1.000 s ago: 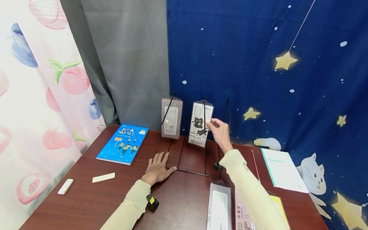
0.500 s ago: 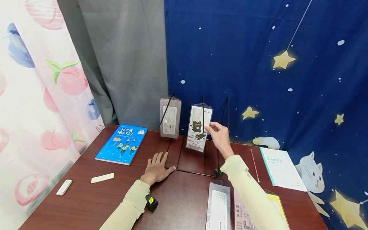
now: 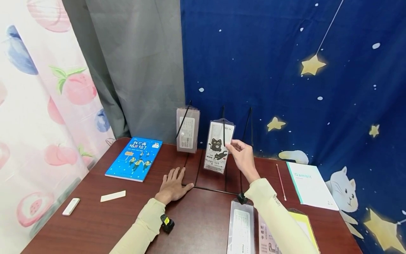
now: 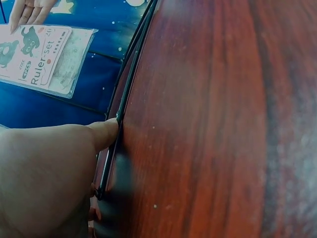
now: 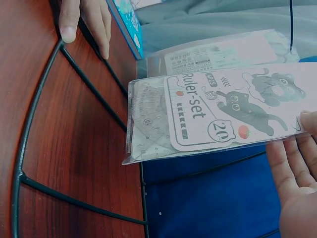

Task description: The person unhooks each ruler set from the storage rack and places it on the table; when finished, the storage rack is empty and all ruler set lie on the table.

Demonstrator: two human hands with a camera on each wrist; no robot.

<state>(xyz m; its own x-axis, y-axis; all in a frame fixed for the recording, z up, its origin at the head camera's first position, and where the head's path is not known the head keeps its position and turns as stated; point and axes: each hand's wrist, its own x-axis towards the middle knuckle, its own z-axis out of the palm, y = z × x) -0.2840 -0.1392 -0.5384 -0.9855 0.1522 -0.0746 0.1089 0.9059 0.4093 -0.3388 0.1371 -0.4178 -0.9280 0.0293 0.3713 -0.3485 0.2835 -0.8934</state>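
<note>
A clear pack printed "Ruler-set" with black cats (image 3: 213, 155) hangs at the middle hook of a black wire rack (image 3: 215, 190). My right hand (image 3: 243, 157) pinches the pack's right edge between thumb and fingers; the right wrist view shows the rulers (image 5: 148, 121) inside. On the rack's base and the table rests my left hand (image 3: 172, 187), its fingers spread. In the left wrist view the left thumb (image 4: 105, 133) touches the base wire. A second clear pack (image 3: 188, 141), label side out, hangs from the left hook.
In front lie a clear pack (image 3: 233, 225), a pink pack (image 3: 264, 238) and a yellow one (image 3: 301, 219), partly under the right sleeve. A blue book (image 3: 134, 158), white strip (image 3: 113, 196) and small white block (image 3: 71, 206) lie left; a pencil (image 3: 280, 181) and notebook (image 3: 312, 185) right.
My right hand and the ruler set have moved slightly down and toward me along the middle hook. The left hand has stayed on the rack's base.
</note>
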